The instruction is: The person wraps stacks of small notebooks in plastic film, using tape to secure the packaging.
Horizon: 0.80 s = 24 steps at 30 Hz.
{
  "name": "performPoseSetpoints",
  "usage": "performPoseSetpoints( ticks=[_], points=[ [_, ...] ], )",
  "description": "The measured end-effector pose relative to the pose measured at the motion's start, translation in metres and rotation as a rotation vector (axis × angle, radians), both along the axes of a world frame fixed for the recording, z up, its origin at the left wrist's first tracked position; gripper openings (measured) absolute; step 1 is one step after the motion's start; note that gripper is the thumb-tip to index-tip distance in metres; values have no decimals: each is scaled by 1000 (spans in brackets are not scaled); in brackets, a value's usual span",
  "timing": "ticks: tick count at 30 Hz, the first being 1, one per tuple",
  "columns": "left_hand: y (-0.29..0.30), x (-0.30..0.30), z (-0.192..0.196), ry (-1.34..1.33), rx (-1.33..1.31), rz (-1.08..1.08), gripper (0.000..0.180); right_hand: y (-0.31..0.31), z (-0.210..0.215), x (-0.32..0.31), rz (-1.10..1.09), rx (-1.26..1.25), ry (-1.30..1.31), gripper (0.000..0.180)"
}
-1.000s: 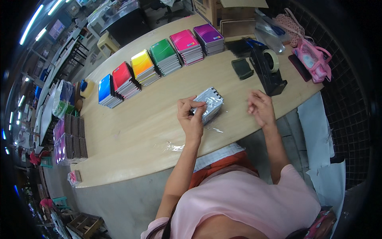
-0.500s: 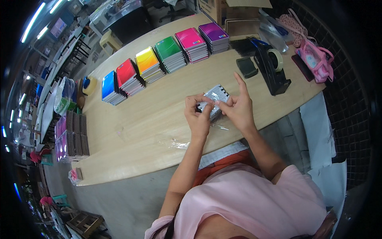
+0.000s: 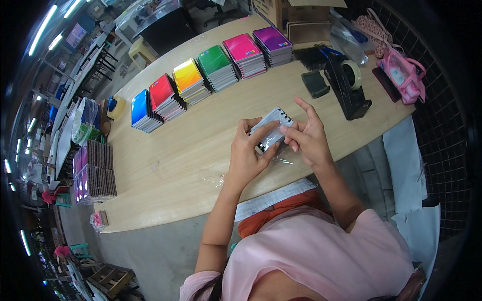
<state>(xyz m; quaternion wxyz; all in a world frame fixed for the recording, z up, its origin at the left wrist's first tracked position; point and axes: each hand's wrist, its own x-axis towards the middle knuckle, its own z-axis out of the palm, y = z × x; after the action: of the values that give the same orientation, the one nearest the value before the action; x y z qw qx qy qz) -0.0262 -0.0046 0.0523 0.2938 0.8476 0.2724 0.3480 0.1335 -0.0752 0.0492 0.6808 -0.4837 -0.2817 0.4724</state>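
Head view: we grip the wrapped notebook pack [image 3: 271, 130] above the table [image 3: 201, 155], left hand [image 3: 248, 155] clasping underneath, right hand [image 3: 309, 138] pinching film; keep it taut and level.

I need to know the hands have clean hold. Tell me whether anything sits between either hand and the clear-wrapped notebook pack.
Nothing visible does. The left hand and right hand both grip the clear-wrapped notebook pack directly, above the wooden table. The tape dispenser stands apart, farther right.
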Motion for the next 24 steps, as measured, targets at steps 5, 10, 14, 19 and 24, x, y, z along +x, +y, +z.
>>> performPoseSetpoints(
  ticks=[5,10,14,19,24],
  points=[
    [-2,2,0,-23,-8,30,51,-10,-3,-9,-49,20,-34,81],
    [-1,2,3,18,11,-8,48,-11,-26,-18,-131,70,27,83],
    [4,4,9,51,-88,-50,53,-5,-46,-17,-201,103,-39,87],
    [17,3,25,109,-87,-14,85,-10,-87,-12,-188,22,-341,87],
    [9,26,17,361,115,118,96,-40,-108,-36,95,180,-253,37]
  ],
)
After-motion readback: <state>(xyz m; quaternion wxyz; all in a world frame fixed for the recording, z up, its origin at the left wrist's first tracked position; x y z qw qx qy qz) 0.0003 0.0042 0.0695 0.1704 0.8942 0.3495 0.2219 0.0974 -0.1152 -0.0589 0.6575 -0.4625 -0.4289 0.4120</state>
